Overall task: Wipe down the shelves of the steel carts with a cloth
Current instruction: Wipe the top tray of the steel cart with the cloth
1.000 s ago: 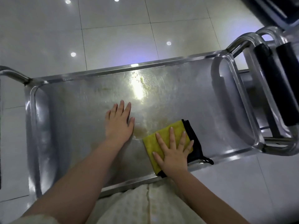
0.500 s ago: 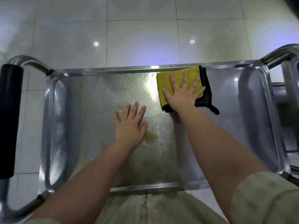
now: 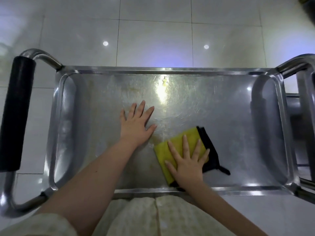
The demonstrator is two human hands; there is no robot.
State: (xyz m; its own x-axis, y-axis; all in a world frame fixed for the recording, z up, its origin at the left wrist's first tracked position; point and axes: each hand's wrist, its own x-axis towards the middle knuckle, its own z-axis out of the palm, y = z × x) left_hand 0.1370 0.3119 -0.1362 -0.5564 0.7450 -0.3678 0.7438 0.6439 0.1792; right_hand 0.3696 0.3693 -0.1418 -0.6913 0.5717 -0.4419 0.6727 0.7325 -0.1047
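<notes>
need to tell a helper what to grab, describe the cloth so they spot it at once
The steel shelf is the wide shiny tray filling the view. Near its front edge, right of centre, the right hand presses the cloth flat. It alone is bright yellow, black-trimmed.

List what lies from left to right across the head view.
Black handle grip → left hand, flat on the steel shelf → right hand pressing the yellow cloth → steel handle at the right end.
</notes>
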